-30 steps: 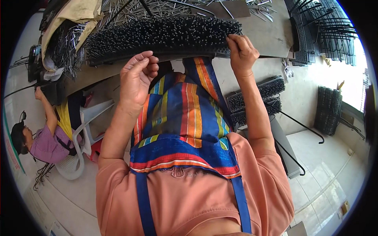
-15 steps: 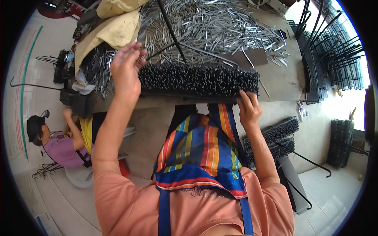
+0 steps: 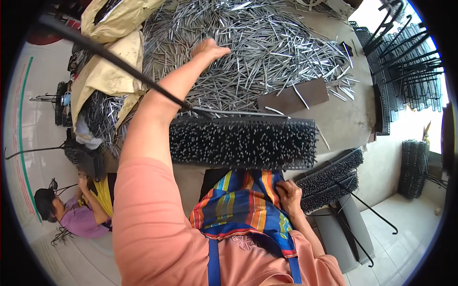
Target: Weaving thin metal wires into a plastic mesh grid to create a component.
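My left arm crosses the left end of a long black rack, which bristles with small pale-tipped pieces [image 3: 243, 143]. Beyond it, my left hand [image 3: 210, 50] reaches over a broad heap of thin silvery metal strips [image 3: 267, 52]. Its thumb sticks out to the right, while the other fingers are hidden. My right hand [image 3: 289, 195] is curled beside my striped apron [image 3: 243, 205], below the rack's right end. Whatever it holds, if anything, cannot be made out. A black rod [image 3: 119, 66] slants from the rack's back edge toward the upper left, over my left forearm.
A brown flat plate [image 3: 293, 95] lies behind the rack. Yellowish sacks [image 3: 126, 55] are at the left. Similar bristly racks [image 3: 329, 176] with hooked rods stand lower right; black wire racks [image 3: 405, 62] fill the far right. Another person [image 3: 86, 214] works at lower left.
My left hand has moved from the rack's left end out over the metal strips. My right hand has left the rack and dropped beside the apron. The rod now leans left; the view has shifted.
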Available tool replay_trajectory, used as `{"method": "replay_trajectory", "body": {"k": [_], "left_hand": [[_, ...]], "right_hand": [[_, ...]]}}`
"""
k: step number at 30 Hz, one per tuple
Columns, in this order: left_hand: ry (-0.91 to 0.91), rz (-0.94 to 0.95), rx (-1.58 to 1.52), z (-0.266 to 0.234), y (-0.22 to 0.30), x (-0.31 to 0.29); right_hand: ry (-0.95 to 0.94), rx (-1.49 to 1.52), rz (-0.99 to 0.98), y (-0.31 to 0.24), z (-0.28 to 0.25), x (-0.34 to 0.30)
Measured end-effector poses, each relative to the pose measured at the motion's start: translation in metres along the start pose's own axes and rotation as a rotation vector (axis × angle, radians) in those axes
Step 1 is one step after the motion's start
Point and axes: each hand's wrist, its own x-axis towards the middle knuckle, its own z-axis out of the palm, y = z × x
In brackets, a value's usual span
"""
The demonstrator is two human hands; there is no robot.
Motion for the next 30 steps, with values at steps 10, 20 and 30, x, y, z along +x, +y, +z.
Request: {"method": "replay_trajectory", "body": {"k": [10, 20, 30], "left_hand": [[0.216, -0.049, -0.057, 0.030, 0.019, 0.041], [0.333, -0.075, -0.308, 0.018, -0.037, 0.059], [0.180, 0.014, -1.481, -0.042, -0.045, -0.050]], "right_hand": [[-0.066, 0.061, 0.052, 0.005, 0.005, 0.023], [-0.090, 0.018, 0.095, 0.005, -0.013, 0.010], [0.064, -0.011, -0.526, -0.116, -0.102, 0.119]]}}
